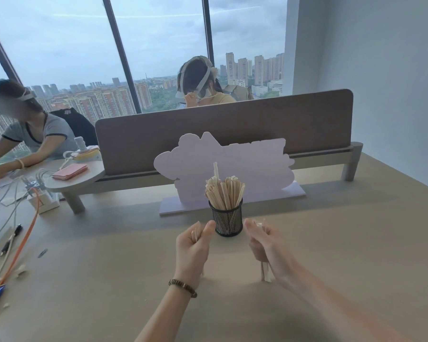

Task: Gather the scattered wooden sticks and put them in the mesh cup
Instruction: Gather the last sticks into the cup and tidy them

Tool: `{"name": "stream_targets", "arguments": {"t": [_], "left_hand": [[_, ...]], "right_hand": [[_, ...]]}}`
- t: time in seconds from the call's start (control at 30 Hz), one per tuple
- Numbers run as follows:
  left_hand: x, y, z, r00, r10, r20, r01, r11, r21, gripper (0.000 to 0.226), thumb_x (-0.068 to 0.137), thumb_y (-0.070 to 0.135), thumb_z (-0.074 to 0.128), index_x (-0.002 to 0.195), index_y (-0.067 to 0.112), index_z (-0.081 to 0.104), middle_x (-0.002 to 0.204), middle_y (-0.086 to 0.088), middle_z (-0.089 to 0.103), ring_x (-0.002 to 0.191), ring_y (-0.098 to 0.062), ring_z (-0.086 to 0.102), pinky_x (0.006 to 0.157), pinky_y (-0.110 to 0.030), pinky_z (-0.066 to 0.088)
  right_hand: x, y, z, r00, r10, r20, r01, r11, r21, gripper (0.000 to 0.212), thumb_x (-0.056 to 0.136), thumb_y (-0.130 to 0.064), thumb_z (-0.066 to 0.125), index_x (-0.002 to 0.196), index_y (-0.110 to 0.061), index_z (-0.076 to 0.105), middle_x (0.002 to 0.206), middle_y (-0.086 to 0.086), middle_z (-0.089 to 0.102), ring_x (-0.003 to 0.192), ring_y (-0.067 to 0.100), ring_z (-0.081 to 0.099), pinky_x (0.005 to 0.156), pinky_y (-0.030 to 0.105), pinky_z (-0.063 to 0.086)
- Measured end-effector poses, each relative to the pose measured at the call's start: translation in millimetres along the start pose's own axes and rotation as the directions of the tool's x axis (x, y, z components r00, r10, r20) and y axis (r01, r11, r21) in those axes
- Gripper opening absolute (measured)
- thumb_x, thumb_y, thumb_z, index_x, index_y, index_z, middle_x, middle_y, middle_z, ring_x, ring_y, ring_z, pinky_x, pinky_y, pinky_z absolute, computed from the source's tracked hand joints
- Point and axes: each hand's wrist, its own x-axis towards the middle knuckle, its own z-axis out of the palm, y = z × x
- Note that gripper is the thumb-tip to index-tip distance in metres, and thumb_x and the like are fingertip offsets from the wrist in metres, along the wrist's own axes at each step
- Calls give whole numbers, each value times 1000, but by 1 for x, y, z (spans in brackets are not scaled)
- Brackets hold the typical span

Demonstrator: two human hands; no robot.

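We see the mesh cup [229, 219] full of wooden sticks [224, 193] mid-desk [331, 243], our left hand [193, 245] and right hand [263, 243] flanking it, each fisted on sticks, lilac cutout board [232, 164] and brown divider [257, 124] behind, cables [27, 233] at the left edge.

Black mesh cup [229, 222] — pale tan sticks [224, 193] — lilac cutout [232, 166].
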Motion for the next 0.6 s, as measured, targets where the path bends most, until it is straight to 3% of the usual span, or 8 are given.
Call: {"name": "stream_targets", "arguments": {"t": [0.1, 0.17, 0.23, 0.33, 0.43, 0.5, 0.6], "left_hand": [[1, -2, -5, 996, -93, -7, 91, 983, -157, 39, 91, 14, 62, 61, 20, 36, 52, 6, 25, 47, -11, 16, 41, -21, 16], [1, -6, -8, 992, -127, -6, 121, 959, -255, 9, 84, 12, 50, 76, 13, 47, 55, 7, 29, 49, -12, 21, 44, -22, 22], [-2, -11, -11, 990, -142, 5, 138, 959, -246, 11, 89, 5, 40, 87, 9, 49, 59, 3, 36, 51, -15, 35, 55, -29, 35], [-6, -15, -26, 998, -52, 43, 49, 997, 66, 9, 92, 13, 40, 89, 10, 49, 72, -4, 51, 72, -21, 53, 76, -35, 44], [-6, -14, -44, 983, 19, 185, -92, 914, 396, 11, 98, 19, 45, 90, 19, 53, 89, -1, 53, 80, -11, 50, 76, -26, 40], [-4, -9, -54, 970, 33, 243, -157, 844, 513, 12, 98, 17, 53, 89, 25, 57, 86, 3, 57, 71, -4, 49, 70, -21, 41], [1, 1, -58, 972, 44, 232, -170, 811, 559, 13, 91, 18, 66, 82, 27, 63, 68, 10, 64, 57, -3, 53, 62, -24, 48]], "right_hand": [[1, 8, 0, 997, -41, 68, 30, 988, 149, 37, 91, -45, 48, 87, -8, 51, 62, -4, 28, 54, 13, 18, 52, 29, 16], [3, 15, 0, 998, -20, 65, 10, 989, 145, 33, 94, -37, 39, 96, -7, 54, 64, -5, 34, 55, 11, 28, 57, 29, 25], [4, 20, -3, 1000, 6, 26, -7, 999, 53, 28, 92, -33, 37, 94, -13, 57, 63, -6, 41, 57, 11, 38, 65, 32, 33], [-1, 22, -15, 999, -37, 29, 44, 965, -258, 22, 94, -34, 39, 89, -26, 59, 73, -12, 55, 76, 11, 54, 81, 32, 42], [-7, 10, -30, 993, -59, 98, 100, 866, -490, 20, 102, -30, 43, 92, -31, 61, 87, -18, 60, 89, 2, 56, 81, 17, 42], [-7, 3, -39, 991, -41, 126, 105, 827, -552, 18, 102, -24, 50, 92, -30, 64, 83, -19, 61, 81, 0, 56, 74, 13, 40], [-2, -4, -46, 992, -16, 127, 86, 817, -570, 15, 97, -21, 60, 88, -28, 68, 65, -14, 60, 58, 3, 54, 62, 19, 45]]}}
